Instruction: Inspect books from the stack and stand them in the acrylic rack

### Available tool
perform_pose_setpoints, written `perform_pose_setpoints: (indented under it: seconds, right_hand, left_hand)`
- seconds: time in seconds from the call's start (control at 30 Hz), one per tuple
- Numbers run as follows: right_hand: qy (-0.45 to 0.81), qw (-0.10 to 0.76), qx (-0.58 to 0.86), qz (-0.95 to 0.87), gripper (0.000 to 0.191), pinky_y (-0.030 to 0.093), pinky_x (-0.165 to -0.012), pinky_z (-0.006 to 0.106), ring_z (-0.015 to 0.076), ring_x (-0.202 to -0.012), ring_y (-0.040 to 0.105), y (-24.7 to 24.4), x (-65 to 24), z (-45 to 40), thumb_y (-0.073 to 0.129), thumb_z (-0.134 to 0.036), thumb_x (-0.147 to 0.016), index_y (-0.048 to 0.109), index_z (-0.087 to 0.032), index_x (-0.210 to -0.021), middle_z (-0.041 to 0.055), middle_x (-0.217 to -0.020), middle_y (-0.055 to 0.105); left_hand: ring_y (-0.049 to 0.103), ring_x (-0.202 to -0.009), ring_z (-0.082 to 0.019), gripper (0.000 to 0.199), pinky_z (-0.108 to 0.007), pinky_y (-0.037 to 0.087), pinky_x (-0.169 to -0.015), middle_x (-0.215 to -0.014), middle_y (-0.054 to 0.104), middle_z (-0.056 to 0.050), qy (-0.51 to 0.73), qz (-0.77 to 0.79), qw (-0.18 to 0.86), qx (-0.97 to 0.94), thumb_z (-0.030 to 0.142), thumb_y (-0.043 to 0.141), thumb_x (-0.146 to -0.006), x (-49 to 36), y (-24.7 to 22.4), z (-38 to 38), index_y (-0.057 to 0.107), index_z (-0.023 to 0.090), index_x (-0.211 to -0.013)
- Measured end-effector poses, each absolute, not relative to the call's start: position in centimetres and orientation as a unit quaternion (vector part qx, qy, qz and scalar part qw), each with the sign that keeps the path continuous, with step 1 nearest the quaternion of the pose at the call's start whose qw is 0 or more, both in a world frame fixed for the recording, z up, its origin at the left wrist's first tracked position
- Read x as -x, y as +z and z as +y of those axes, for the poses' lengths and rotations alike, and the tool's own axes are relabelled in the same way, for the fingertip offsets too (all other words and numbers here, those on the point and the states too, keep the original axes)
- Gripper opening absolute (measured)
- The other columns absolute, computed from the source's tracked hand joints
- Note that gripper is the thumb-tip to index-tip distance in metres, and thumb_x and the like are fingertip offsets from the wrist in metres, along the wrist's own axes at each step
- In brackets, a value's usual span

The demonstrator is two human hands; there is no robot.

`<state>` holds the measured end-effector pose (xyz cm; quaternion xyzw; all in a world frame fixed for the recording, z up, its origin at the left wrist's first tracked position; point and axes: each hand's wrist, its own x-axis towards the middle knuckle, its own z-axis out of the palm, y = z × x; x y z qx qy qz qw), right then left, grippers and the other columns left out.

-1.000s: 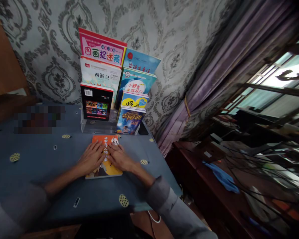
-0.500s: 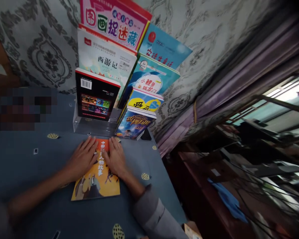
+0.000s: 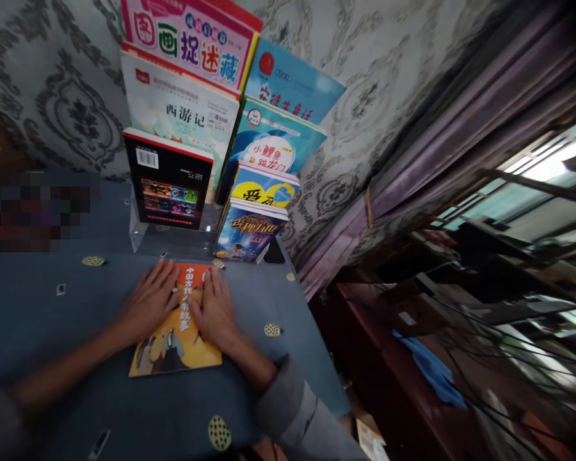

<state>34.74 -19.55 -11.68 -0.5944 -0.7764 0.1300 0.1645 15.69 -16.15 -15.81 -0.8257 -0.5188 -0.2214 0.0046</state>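
A yellow and orange book (image 3: 166, 349) with Chinese characters down its cover lies flat on the blue patterned tablecloth (image 3: 43, 333). My left hand (image 3: 148, 298) rests flat along its left edge, fingers stretched out. On the right side of the cover lies my right hand (image 3: 217, 310), also flat with its thumb apart. Both hands hide parts of the cover. Just beyond them, a clear acrylic stand (image 3: 173, 244) holds several upright books, among them a black book (image 3: 168, 182) at the front left and a dark blue book (image 3: 249, 232) at the front right.
Behind the stand is a patterned grey wall covering (image 3: 86, 109). A purple curtain (image 3: 345, 237) hangs to the right. Beyond the table's right edge are a dark red surface (image 3: 369, 333), a blue cloth (image 3: 432, 368) and cables. A dark flat object (image 3: 274, 252) lies beside the stand.
The view has shifted, so the stand and books appear slightly further left. My right hand has slid a little on the cover, showing more of the title; both hands stay on the book.
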Motion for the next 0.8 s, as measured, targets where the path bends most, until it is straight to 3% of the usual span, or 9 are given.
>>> perform_pose_setpoints:
  seconds: [0.2, 0.37, 0.67, 0.8]
  right_hand:
    - [0.139, 0.193, 0.565, -0.790, 0.079, 0.026, -0.125, 0.060, 0.0372, -0.157, 0.020, -12.5, -35.1, -21.5, 0.048, -0.050, -0.101, 0.026, -0.004, -0.161, 0.0233, -0.169, 0.020]
    - [0.138, 0.177, 0.547, -0.807, 0.081, 0.025, -0.125, 0.059, 0.0375, -0.158, 0.015, -12.2, -35.4, -23.2, 0.049, -0.052, -0.101, 0.026, -0.002, -0.160, 0.0233, -0.170, 0.013]
    - [0.149, 0.156, 0.533, -0.818, 0.084, 0.024, -0.126, 0.060, 0.0402, -0.158, 0.013, -11.8, -35.9, -25.7, 0.054, -0.054, -0.099, 0.029, 0.000, -0.159, 0.0256, -0.169, 0.018]
    - [0.150, 0.163, 0.533, -0.817, 0.086, 0.024, -0.126, 0.060, 0.0398, -0.158, 0.013, -11.9, -35.9, -25.8, 0.056, -0.055, -0.098, 0.028, -0.002, -0.160, 0.0243, -0.169, 0.018]
  left_hand:
    - [0.030, -0.154, -0.031, 0.062, -0.052, 0.033, -0.121, -0.161, 0.044, -0.016, -0.189, -0.529, -0.009, 0.828, 0.047, 0.027, -0.104, -15.7, -14.5, -16.6, 0.048, 0.012, -0.150]
    - [0.029, -0.155, -0.031, 0.064, -0.051, 0.032, -0.122, -0.161, 0.043, -0.017, -0.180, -0.531, -0.011, 0.828, 0.048, 0.026, -0.105, -15.7, -14.1, -16.6, 0.047, 0.009, -0.151]
    - [0.028, -0.155, -0.032, 0.065, -0.054, 0.027, -0.124, -0.162, 0.041, -0.020, -0.170, -0.515, 0.014, 0.840, 0.047, 0.027, -0.104, -15.6, -14.2, -18.1, 0.044, 0.006, -0.152]
    - [0.029, -0.155, -0.032, 0.065, -0.055, 0.025, -0.124, -0.163, 0.039, -0.017, -0.157, -0.489, 0.014, 0.858, 0.047, 0.028, -0.104, -15.6, -14.1, -19.5, 0.039, 0.010, -0.156]
